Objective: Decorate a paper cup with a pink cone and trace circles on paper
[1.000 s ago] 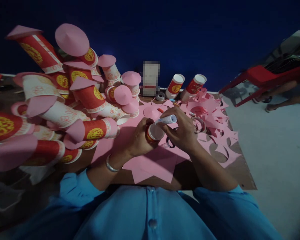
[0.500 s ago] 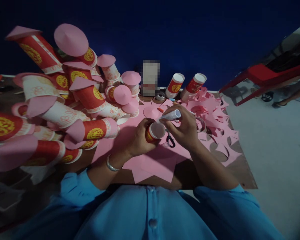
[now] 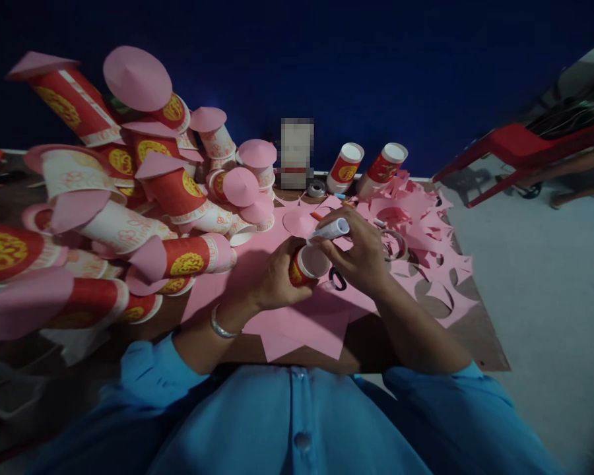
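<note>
My left hand (image 3: 278,276) is wrapped round a red paper cup (image 3: 313,262) with a yellow pattern, its round white end tilted up towards me. In my right hand (image 3: 365,252) is a small white glue bottle (image 3: 333,229), slanted so its tip meets the rim of the cup's upturned end. Just beyond the cup, a pink paper cone (image 3: 298,221) lies on the pink paper sheets (image 3: 301,330). Scissors (image 3: 338,280) with dark handles lie partly hidden beneath my right hand.
Joined cups with pink cone tops (image 3: 171,188) crowd the left side. Two stacks of red cups (image 3: 349,168) stand at the back, near a grey tape roll (image 3: 317,189). Pink paper scraps (image 3: 416,224) heap on the right. Beyond the table edge is a red stool (image 3: 517,145).
My right hand and the glue bottle have shifted slightly left and down along the cup's rim. The cup has turned a little in my left hand.
</note>
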`<state>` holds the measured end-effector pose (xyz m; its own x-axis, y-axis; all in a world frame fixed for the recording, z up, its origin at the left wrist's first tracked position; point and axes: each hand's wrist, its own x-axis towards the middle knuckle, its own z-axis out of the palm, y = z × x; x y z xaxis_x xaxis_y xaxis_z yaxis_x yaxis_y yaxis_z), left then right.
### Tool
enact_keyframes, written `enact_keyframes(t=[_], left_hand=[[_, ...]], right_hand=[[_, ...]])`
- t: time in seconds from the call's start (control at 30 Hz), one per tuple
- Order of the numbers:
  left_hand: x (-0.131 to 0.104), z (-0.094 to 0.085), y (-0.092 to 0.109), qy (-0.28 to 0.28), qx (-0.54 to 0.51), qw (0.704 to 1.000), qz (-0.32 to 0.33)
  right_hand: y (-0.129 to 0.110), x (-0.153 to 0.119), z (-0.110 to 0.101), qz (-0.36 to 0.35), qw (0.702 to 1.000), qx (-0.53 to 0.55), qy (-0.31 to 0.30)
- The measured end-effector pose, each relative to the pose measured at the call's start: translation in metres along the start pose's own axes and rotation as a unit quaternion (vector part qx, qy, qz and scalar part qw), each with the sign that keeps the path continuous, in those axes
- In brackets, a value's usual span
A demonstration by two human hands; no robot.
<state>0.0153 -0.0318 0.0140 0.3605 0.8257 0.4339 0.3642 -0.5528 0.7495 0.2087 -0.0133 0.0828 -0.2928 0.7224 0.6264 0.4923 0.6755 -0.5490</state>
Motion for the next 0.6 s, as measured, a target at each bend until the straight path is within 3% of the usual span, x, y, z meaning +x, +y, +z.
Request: enact_keyframes(t=[0.13, 0.27, 0.47, 0.6], left_hand=[[-0.0027, -0.0011, -0.0021, -0.003, 0.027, 0.999, 0.038], [-0.0009, -0.002, -0.0038, 0.006, 0.0, 1.0, 0.0], [0.0015, -0.0027, 0.0, -0.005, -0.038, 0.999, -0.009], [-0.0011, -0.0021, 0.0, -0.016, -0.008, 1.0, 0.023]], right_hand=[[0.0018, 0.0008, -0.0015, 0.023, 1.0, 0.017, 0.012], [0.0003, 0.0012, -0.0077, 0.036, 0.998, 0.047, 0.028], [-0.0018, 0.0013, -0.0064, -0.014, 0.999, 0.039, 0.002], [-0.0001, 0.0013, -0.0018, -0.011, 1.0, 0.019, 0.014]])
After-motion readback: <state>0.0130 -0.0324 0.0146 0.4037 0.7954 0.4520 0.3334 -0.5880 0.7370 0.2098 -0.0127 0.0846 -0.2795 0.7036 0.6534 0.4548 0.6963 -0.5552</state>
